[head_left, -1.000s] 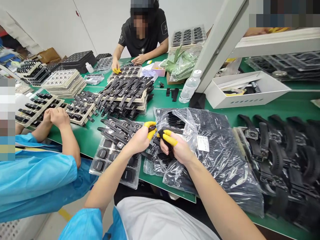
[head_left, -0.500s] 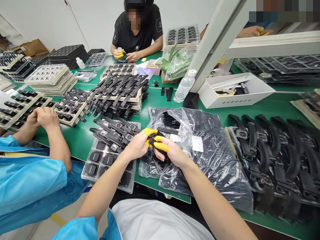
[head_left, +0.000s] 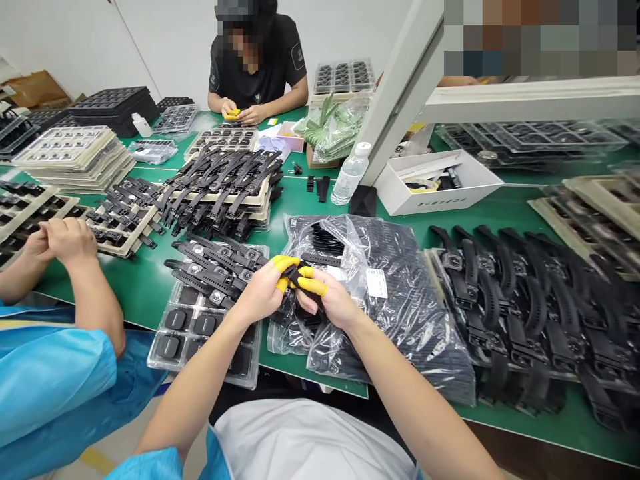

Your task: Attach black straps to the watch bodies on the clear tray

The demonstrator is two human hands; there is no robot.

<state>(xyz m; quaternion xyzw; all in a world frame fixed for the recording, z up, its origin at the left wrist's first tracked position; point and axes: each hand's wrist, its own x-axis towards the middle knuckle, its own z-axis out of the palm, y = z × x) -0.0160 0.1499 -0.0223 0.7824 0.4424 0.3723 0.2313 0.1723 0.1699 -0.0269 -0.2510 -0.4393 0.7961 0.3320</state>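
Note:
My left hand [head_left: 267,287] and my right hand [head_left: 327,297], both with yellow finger covers, are closed on a black watch [head_left: 295,275] with a strap. They hold it over the edge of a plastic bag [head_left: 390,313] full of black straps. Left of my hands, several black watches with straps [head_left: 220,267] lie across a clear tray [head_left: 205,363] that has square black pieces in its compartments. My fingers hide part of the held watch.
Stacked trays of watches [head_left: 225,187] stand beyond my left hand. At the right lie more watches [head_left: 525,313]. A bottle [head_left: 351,175] and a white box [head_left: 435,183] are behind the bag. A person in blue sits at the left, another in black across the table.
The view has turned to the right, so things on the table appear further left. Both my hands still hold the watch, which is tilted differently between the fingers.

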